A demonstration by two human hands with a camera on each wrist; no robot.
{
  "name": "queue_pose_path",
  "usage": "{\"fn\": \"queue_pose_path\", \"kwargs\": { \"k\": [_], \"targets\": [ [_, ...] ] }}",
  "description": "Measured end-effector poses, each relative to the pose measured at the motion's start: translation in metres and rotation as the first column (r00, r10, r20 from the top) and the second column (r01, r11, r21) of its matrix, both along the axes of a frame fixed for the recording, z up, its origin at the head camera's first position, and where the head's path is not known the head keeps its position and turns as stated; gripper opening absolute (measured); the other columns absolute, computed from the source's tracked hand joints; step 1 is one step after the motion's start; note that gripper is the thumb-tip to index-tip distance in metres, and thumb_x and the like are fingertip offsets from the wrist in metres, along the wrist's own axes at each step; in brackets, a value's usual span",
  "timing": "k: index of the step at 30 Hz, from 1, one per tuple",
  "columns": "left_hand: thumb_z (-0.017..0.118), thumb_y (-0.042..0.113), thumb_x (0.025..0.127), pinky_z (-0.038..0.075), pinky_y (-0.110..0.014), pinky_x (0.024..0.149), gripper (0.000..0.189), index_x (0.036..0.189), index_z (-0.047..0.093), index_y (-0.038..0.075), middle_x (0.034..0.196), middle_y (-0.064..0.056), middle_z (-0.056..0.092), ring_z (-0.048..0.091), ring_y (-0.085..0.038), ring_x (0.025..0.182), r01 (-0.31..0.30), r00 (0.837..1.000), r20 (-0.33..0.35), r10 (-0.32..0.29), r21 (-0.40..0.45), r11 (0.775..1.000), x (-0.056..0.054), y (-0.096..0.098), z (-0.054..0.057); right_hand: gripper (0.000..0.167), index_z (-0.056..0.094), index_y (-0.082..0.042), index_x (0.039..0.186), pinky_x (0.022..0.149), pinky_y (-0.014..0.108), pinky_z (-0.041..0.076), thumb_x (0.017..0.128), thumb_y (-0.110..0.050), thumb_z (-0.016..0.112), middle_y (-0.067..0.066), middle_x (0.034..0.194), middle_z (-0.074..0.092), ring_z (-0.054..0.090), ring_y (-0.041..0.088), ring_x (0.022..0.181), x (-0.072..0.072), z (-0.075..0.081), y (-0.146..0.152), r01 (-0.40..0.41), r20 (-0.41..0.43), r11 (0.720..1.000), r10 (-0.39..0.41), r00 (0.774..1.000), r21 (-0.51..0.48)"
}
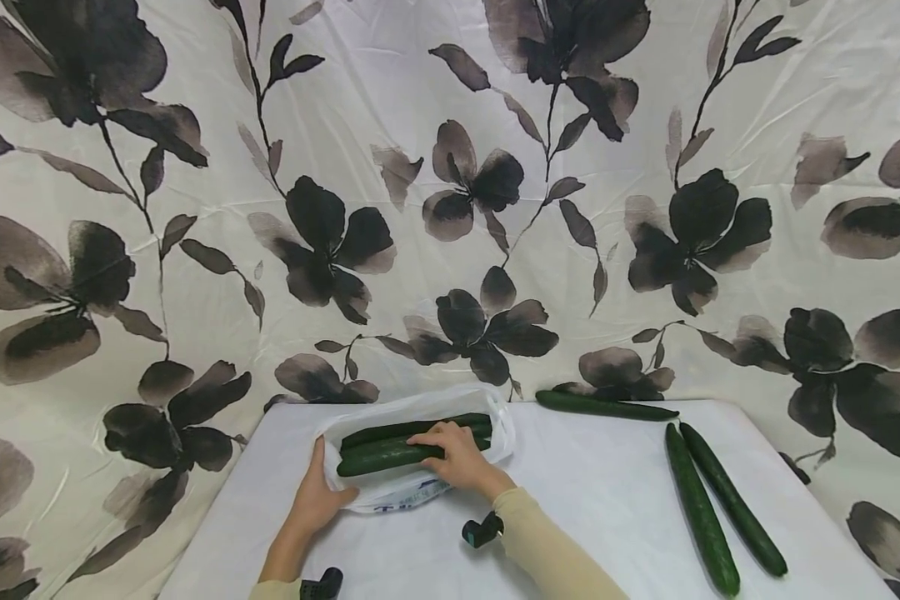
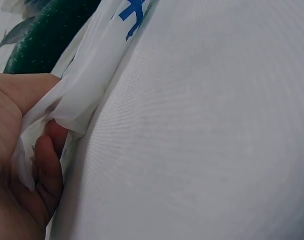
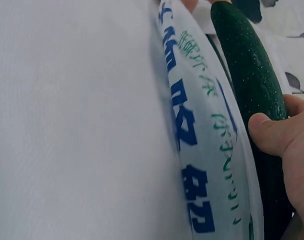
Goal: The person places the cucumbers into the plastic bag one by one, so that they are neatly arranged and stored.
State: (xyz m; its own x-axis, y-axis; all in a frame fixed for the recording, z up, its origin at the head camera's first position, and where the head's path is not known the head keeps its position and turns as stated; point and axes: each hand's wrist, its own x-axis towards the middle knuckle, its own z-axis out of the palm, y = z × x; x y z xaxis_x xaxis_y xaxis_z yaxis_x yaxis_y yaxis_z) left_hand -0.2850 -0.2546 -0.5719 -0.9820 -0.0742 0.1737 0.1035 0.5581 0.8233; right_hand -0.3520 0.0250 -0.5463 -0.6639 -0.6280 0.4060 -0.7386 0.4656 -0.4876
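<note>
A white plastic bag (image 1: 504, 429) with printed lettering lies open on the table, with dark green cucumbers inside. My right hand (image 1: 459, 457) grips the front cucumber (image 1: 375, 458); in the right wrist view the thumb lies across that cucumber (image 3: 249, 60), fingers round its far side. Behind it lies another cucumber (image 1: 367, 435), partly hidden by the hand. At the bag's left end my left hand (image 1: 313, 498) holds its edge. The left wrist view shows the plastic (image 2: 86, 75) pinched between thumb and curled fingers.
To the right, two cucumbers (image 1: 701, 508) (image 1: 735, 500) lie side by side on the white table (image 1: 585, 492). One more cucumber (image 1: 607, 406) lies along the back edge. A floral curtain (image 1: 390, 100) hangs directly behind the table.
</note>
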Motion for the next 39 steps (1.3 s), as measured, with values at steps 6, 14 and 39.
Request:
{"fn": "queue_pose_path", "kwargs": {
  "k": [6,14,39],
  "targets": [
    [0.082,0.004,0.069,0.017,-0.06,0.111,0.119,0.156,0.002,0.014,0.156,-0.023,0.022,0.02,-0.046,0.141,-0.01,1.0,0.029,0.01,-0.004,1.0,-0.001,0.002,0.003,0.039,0.064,-0.026,0.129,0.086,0.037,0.033,0.09,-0.02,0.07,-0.004,0.114,0.059,0.05,0.015,0.102,-0.002,0.0,0.007,0.024,0.02,1.0,-0.024,1.0,0.018],
    [0.089,0.01,0.062,0.012,-0.06,0.112,0.129,0.156,0.0,0.013,0.156,-0.022,0.02,0.016,-0.044,0.142,0.02,1.0,-0.008,-0.02,0.025,0.999,0.0,0.001,-0.001,0.041,0.064,-0.03,0.129,0.087,0.037,0.033,0.09,-0.02,0.07,-0.007,0.113,0.058,0.048,0.012,0.103,-0.002,-0.007,0.012,0.036,0.05,0.998,-0.039,0.998,0.06],
    [0.091,0.026,0.063,0.02,-0.063,0.108,0.143,0.152,-0.018,0.009,0.156,-0.032,0.007,0.016,-0.053,0.138,-0.01,0.986,0.164,0.021,-0.069,0.998,0.002,0.004,0.007,0.037,0.065,-0.03,0.124,0.081,0.034,0.033,0.088,-0.022,0.072,-0.01,0.108,0.059,0.048,0.01,0.096,-0.005,-0.016,0.01,0.083,-0.02,0.994,-0.082,0.996,0.067]
  ]
}}
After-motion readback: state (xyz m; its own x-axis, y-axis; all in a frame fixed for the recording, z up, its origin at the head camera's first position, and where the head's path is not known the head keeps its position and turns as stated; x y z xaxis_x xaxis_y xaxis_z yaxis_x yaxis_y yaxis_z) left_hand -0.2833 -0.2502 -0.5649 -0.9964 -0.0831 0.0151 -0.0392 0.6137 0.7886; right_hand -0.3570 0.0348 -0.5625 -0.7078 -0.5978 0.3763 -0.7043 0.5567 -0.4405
